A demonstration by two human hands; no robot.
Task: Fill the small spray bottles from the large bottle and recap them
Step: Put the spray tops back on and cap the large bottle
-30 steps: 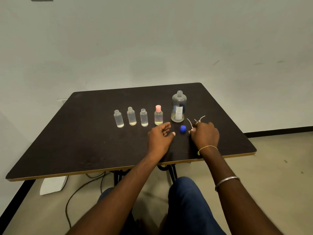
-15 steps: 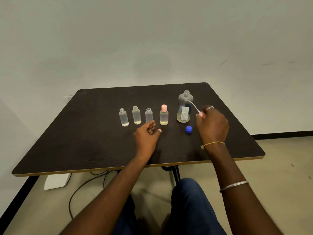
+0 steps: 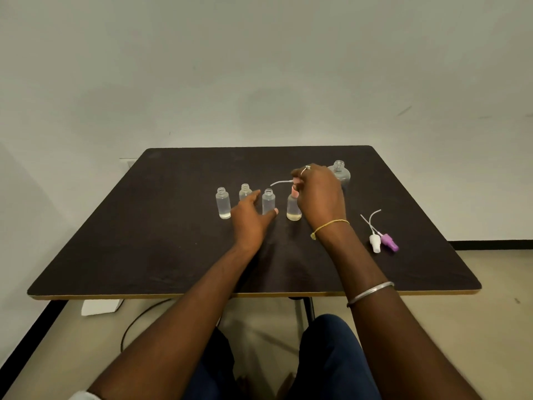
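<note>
**user1:** Hands first. The right hand (image 3: pixel 320 194) is curled and pinching a loose sprayer (image 3: pixel 278 183). Its thin tube pokes out to the left, just above the pink-capped small bottle (image 3: pixel 293 210).

**user2:** And the left one?

**user1:** The left hand (image 3: pixel 249 222) is spread open around the third small bottle (image 3: pixel 268 201), thumb on its right, fingers on its left. Can't tell if it's actually touching.

**user2:** Where's the big one?

**user1:** The large bottle (image 3: pixel 340 171) is uncapped at the back, half hidden behind the right hand. The leftmost small bottle (image 3: pixel 223 203) and second small bottle (image 3: pixel 245 192) stand open too. A white sprayer (image 3: pixel 375 243) and a purple sprayer (image 3: pixel 390 242) lie side by side on the table (image 3: pixel 115 241), right of the right wrist.
</note>
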